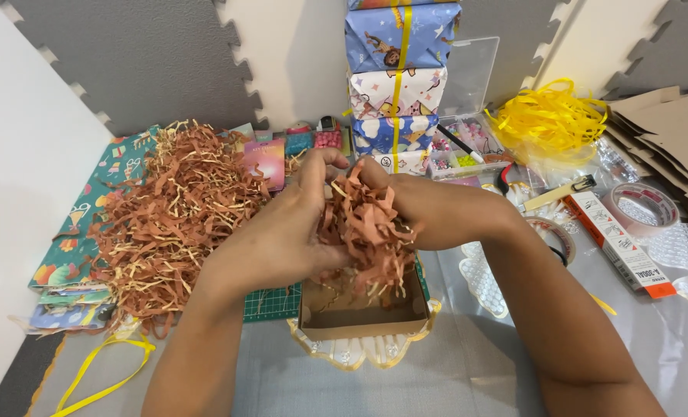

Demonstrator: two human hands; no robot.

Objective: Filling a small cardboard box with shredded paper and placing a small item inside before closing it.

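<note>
Head view: both hands, left point(282, 239) and right point(429, 208), clutch a shred wad point(363, 224) over the near-empty box point(359, 313), big pile point(174, 208) waiting at bench-left.

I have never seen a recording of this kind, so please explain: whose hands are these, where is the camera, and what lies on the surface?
There is no machine here. The one picture comes from a camera worn on a person's head, looking down at that person's own two bare hands. The left hand and right hand together hold a bunch of brown shredded paper just above a small open cardboard box. To the left lies a big pile of the same shredded paper on sheets of patterned wrapping paper. Behind stands a stack of wrapped gifts tied with yellow ribbon. To the right are loose yellow ribbon, a roll of clear tape and flat cardboard pieces.
</note>
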